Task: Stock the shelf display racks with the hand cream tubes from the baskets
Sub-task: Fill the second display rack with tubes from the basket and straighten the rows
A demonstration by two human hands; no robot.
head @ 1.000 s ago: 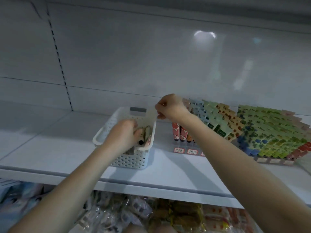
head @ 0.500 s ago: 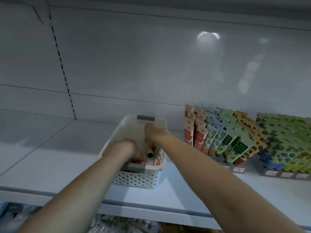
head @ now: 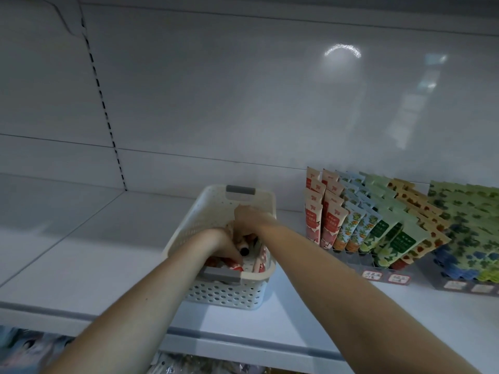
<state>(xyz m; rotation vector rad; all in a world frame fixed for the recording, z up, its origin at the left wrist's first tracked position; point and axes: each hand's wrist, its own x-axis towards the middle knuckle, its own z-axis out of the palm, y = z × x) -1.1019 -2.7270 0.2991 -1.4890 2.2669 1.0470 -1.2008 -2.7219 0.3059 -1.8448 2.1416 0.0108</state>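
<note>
head view: a white shelf (head: 81, 255) carries, right of the fingers, a display rack (head: 359, 263) packed with upright tubes (head: 330, 225) in red, blue, green and orange rows. around both hands sits a perforated basket (head: 213, 201) holding loose red-and-white tubes (head: 260, 261). the left hand (head: 216, 242) and right hand (head: 249, 217) reach inside, fingers curled down among them, a black-capped tube (head: 244, 251) between. whether either one grips anything, i cannot tell.

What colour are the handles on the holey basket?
Grey handle grips on the white perforated plastic basket, clearest in the head view.
</note>
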